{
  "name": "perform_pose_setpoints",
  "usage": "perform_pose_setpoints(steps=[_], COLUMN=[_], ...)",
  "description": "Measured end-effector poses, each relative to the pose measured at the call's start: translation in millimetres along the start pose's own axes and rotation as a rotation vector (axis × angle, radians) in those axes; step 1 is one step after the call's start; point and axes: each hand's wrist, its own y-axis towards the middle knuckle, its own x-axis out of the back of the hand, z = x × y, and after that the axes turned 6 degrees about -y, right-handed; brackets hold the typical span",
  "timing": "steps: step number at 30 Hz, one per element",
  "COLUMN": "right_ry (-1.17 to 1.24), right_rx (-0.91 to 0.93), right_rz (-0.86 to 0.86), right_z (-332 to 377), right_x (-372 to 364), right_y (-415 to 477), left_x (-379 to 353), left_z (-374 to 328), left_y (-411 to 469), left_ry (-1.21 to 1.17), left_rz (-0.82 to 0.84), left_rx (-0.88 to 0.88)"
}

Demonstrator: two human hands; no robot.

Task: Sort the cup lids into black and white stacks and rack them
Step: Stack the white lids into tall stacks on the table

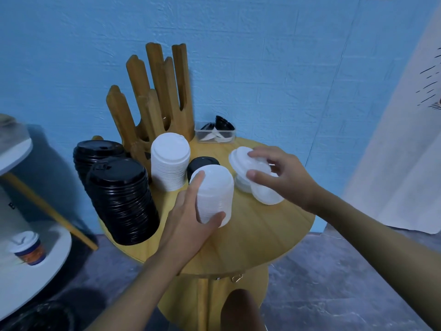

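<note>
Round wooden desk (pixel 262 235), yellow-tan top. On it: wooden rack (pixel 155 96) at the back, two black lid stacks (pixel 121 201) left, tall white lid stack (pixel 170 161) just beside the rack, loose white lids (pixel 260 189) right, a black lid (pixel 202 162) mid-desk, clear plastic tub (pixel 214 134) at the far edge.
</note>
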Motion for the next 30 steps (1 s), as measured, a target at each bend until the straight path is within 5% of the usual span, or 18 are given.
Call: perform_pose_setpoints(steps=[16, 25, 30], right_ry=[-0.154, -0.109, -0.313], right_rx=[0.024, -0.004, -0.139], right_rz=[0.274, 0.259, 0.02], right_z=[29.3, 20.9, -28.6], right_x=[-50.5, -50.0, -12.5], right_y=[16.4, 8.6, -0.8], left_x=[0.1, -1.4, -1.1], left_z=[4.6, 8.5, 7.1], left_y=[0.7, 0.9, 2.0], left_ry=[0.008, 0.022, 0.017], left_rz=[0.006, 0.008, 0.0], left_rx=[-0.031, -0.019, -0.02])
